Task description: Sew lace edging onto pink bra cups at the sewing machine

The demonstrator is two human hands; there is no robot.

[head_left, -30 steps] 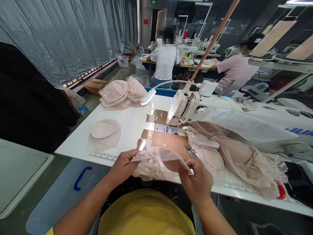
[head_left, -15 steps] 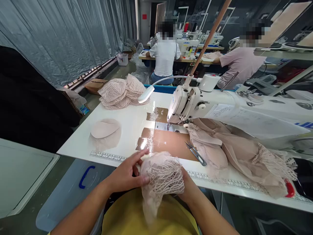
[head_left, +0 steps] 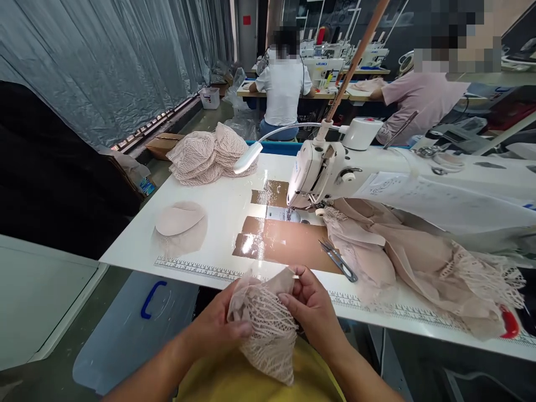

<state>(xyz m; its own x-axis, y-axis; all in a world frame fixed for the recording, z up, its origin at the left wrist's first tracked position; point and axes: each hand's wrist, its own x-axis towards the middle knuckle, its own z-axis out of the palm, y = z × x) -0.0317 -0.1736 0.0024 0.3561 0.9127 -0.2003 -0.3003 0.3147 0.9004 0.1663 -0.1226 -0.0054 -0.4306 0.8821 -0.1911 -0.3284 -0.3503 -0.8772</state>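
Observation:
Over my lap, at the table's front edge, I hold a beige lace fabric piece [head_left: 270,324] with a sheer layer. My left hand [head_left: 224,321] grips its left side, thumb on the lace and some fingers hidden behind. My right hand [head_left: 314,307] pinches the upper right corner between thumb and fingers. Beyond my hands stands a white sewing machine [head_left: 318,173], its needle area over a brown-taped plate. Thread snips [head_left: 338,261] lie right of my right hand. A beige cup-shaped piece with sheer fabric [head_left: 180,220] lies flat on the left of the table.
Stacked lace pieces [head_left: 209,153] sit at the table's back left under a small lamp [head_left: 248,158]. Sewn beige fabric [head_left: 419,257] heaps right of the needle. A printed ruler [head_left: 196,269] runs along the front edge. Two people sit at machines beyond.
The lace piece has turned and spread lower between my hands. My right hand has come from behind it to pinch its top corner. The view has shifted slightly.

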